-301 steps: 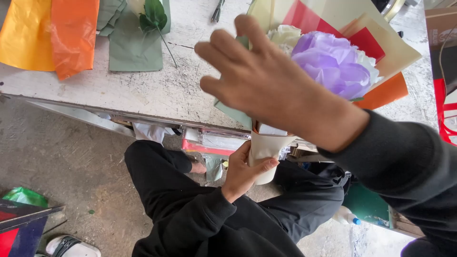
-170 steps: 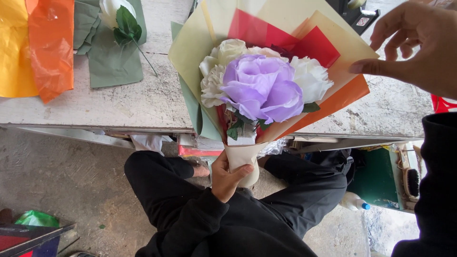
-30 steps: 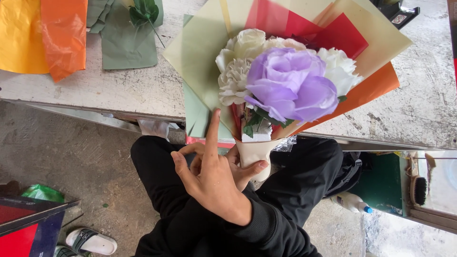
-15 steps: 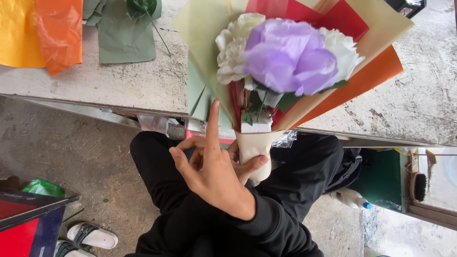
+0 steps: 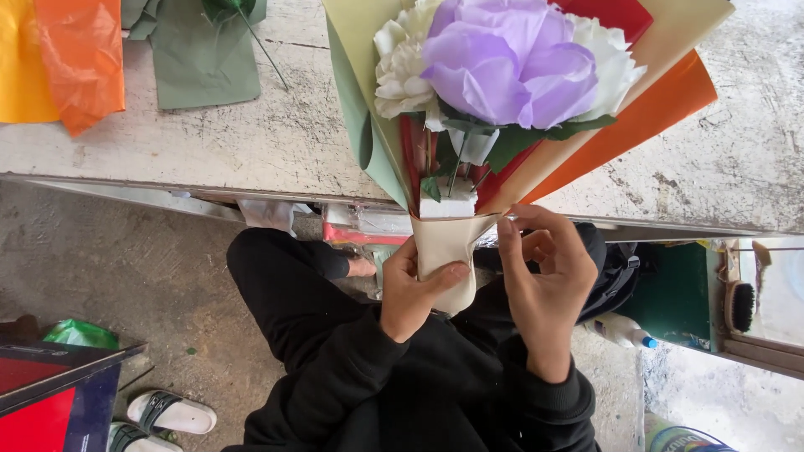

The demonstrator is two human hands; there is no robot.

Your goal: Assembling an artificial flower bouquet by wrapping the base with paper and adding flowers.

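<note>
Florist's workshop: concrete bench (image 5: 251, 151), wrapping sheets (image 5: 63, 59).

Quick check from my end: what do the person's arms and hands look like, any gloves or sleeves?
Both hands are bare: no gloves, rings or watch visible on the left hand or the right hand. Both arms wear long black sleeves, soft fabric bunched into ribbed cuffs at the wrists. No markings show.
</note>
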